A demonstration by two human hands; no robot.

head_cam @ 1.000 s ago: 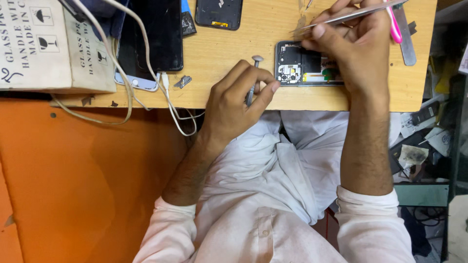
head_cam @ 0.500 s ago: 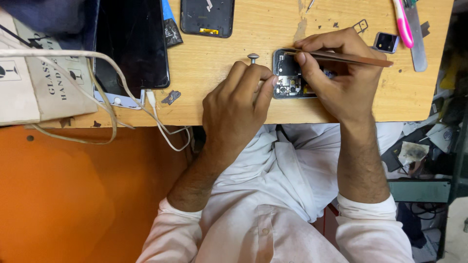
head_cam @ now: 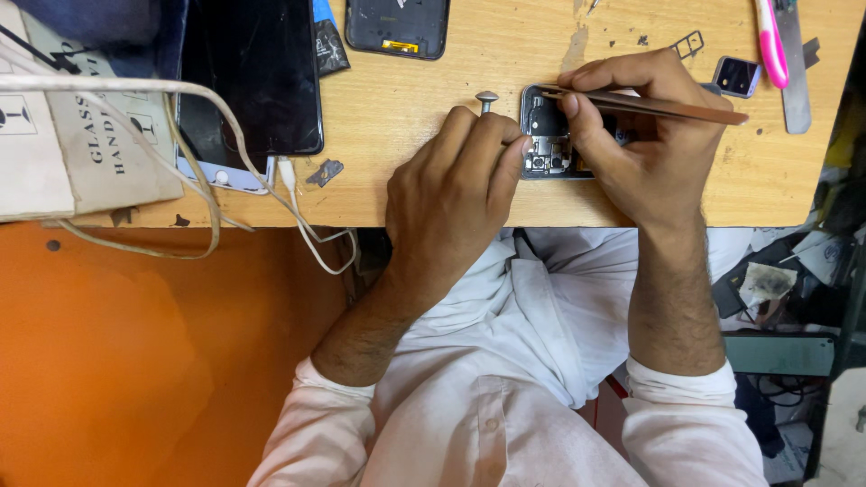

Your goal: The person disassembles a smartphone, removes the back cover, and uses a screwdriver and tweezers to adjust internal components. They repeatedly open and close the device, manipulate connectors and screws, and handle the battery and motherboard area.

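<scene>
- The left hand [head_cam: 456, 194] rests knuckles-up on the near edge of the desk [head_cam: 424, 135], fingers curled, with the fingertips pressed against the left edge of the opened phone [head_cam: 550, 135]; it steadies the phone rather than closing around it.
- The right hand [head_cam: 645, 149] lies over the right part of the phone, fingers closed in a pinch on a pair of bronze-coloured tweezers [head_cam: 667, 106]. The tweezers lie nearly level, tips pointing left over the top of the phone's exposed insides.
- The phone lies flat near the front edge of the desk, between the two hands, its back off and small parts showing in its left end.
- A small round-headed metal pin [head_cam: 487, 97] stands just beyond the left hand's fingertips.
- A dark tablet [head_cam: 253, 81] lies at the left of the desk, with white cables [head_cam: 298, 203] running across it and over the desk edge.
- A cardboard box [head_cam: 81, 135] sits at the far left.
- A dark phone back cover [head_cam: 399, 27] lies at the far edge.
- A pink-handled tool [head_cam: 769, 41] and a small camera part [head_cam: 738, 76] lie at the right.
</scene>
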